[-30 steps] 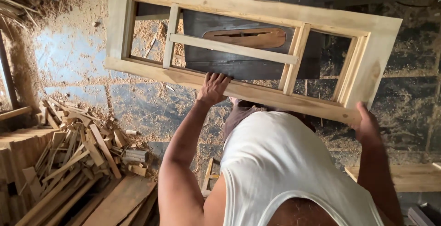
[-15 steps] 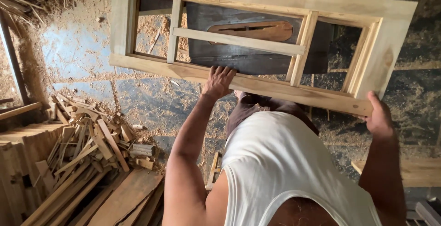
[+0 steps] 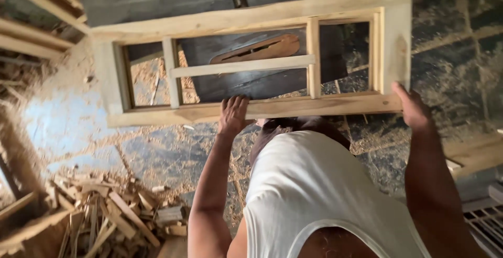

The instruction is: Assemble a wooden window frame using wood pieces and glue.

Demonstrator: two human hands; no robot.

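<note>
- A heap of offcut wood scraps [image 3: 110, 216] lay at the lower left of the frame, with sawdust spread over the floor around it.
- Long planks [image 3: 36, 27] ran across the upper left corner, and a pale board [image 3: 474, 153] sat at the right edge.
- A dark sheet [image 3: 262, 79] lay on the floor behind the openings, and a curved wooden piece [image 3: 262, 48] showed on it (seen only through the gaps).
- The person's white-vested back filled the lower centre and hid the ground beneath.
- The wooden window frame [image 3: 251, 24] filled the upper middle of the frame, its long axis running left to right and rising slightly toward the right.
- The left hand [image 3: 233, 114] pressed against the frame's lower rail, fingers spread flat.
- The right hand [image 3: 414, 108] gripped the lower right corner.
</note>
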